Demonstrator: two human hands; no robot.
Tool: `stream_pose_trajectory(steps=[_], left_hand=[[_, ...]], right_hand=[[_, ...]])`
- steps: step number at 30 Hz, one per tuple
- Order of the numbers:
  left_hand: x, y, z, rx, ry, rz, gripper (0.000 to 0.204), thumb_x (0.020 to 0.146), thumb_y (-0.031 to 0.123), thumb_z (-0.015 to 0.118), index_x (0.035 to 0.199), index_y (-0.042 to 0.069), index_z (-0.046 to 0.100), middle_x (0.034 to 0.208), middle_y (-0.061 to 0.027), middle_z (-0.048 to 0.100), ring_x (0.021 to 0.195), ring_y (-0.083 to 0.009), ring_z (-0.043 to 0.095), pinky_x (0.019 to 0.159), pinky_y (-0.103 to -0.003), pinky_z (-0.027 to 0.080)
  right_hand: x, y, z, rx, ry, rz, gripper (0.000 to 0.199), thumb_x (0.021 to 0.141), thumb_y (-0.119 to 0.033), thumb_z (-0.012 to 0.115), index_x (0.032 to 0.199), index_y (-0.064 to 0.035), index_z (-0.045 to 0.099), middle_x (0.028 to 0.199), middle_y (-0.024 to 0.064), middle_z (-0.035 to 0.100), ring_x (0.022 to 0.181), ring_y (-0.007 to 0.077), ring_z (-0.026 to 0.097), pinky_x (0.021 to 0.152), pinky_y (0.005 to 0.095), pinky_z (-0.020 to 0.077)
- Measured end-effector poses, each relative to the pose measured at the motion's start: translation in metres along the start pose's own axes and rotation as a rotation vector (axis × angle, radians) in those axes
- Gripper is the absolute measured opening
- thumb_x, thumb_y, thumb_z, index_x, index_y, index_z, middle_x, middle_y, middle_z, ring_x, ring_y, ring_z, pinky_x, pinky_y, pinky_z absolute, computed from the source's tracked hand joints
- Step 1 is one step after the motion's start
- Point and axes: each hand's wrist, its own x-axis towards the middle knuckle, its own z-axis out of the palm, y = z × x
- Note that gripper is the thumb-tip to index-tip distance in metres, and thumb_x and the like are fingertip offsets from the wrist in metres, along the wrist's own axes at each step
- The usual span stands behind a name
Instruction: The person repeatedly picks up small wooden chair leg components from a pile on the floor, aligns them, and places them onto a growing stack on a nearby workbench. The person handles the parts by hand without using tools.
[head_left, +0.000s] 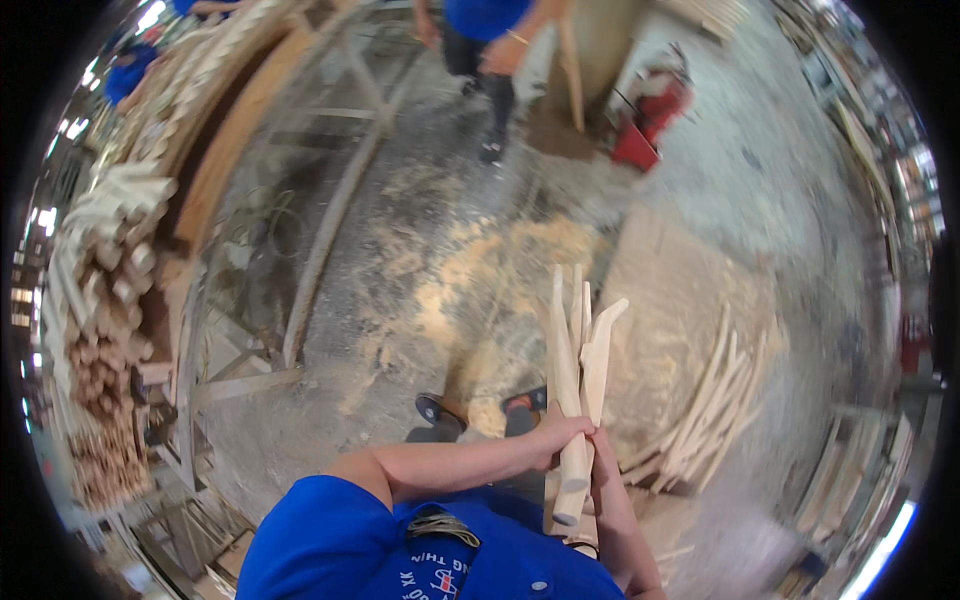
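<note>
Several pale, shaped wooden pieces [566, 375] are bundled in front of my body, their narrow ends pointing away from me and their thick round ends near my waist. My left hand [560, 434] reaches across from the left and wraps round the bundle at mid-length. On the right side of the same pieces, my right hand [604, 462] is closed round them, its fingers partly hidden by the wood. The two hands meet at the bundle. One piece has a bent, hooked far end.
To the right, a loose pile of wooden strips [710, 410] lies by a brown sheet [665, 265]. A metal frame [330, 235] and stacked wood [105, 275] stand left. Ahead are another person [485, 20], a pillar [595, 70] and a red object [652, 120]. Sawdust [455, 285] covers the floor.
</note>
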Motion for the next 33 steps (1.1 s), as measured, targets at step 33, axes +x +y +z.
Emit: stream_pose_trajectory(steps=[33], left_hand=[[-0.527, 0.2, -0.371, -0.204, 0.593, 1.846, 0.064, 0.071, 0.002, 0.055, 0.127, 0.004, 0.023, 0.112, -0.0148, 0.045, 0.099, -0.0226, 0.053, 0.081, -0.038, 0.049]], right_hand=[[-0.105, 0.023, 0.807, -0.693, -1.568, -0.838, 0.055, 0.084, -0.012, 0.053, 0.134, 0.0016, 0.035, 0.12, 0.0083, 0.051, 0.104, 0.0115, 0.05, 0.088, 0.0251, 0.0419]])
